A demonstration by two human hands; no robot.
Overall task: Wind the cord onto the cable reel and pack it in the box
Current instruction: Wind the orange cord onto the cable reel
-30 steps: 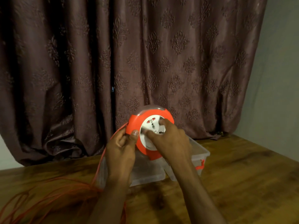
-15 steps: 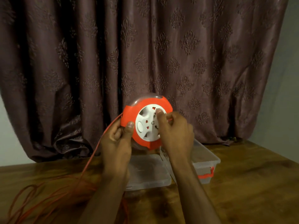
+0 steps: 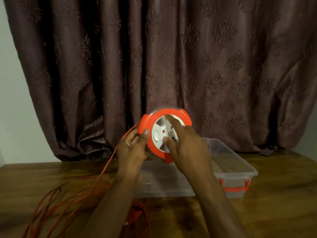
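An orange cable reel (image 3: 155, 121) with a white centre disc is held upright above the table. My left hand (image 3: 133, 148) grips its left rim, thumb on the front. My right hand (image 3: 187, 146) lies on the white disc, forefinger stretched up to its top edge. A thin orange cord (image 3: 109, 162) runs from the reel's left side down to loose loops (image 3: 68, 200) on the table. A clear plastic box (image 3: 240, 167) with an orange clasp stands behind my right hand. Its clear lid (image 3: 164, 182) lies flat beside it.
The wooden table (image 3: 274, 212) stretches across the front. A dark patterned curtain (image 3: 171, 66) hangs close behind the table. More orange cord (image 3: 140, 212) lies bunched between my forearms near the front edge.
The white disc has turned under my right hand, whose forefinger has moved up to the disc's top. My head has tilted up, so the reel sits lower in view.
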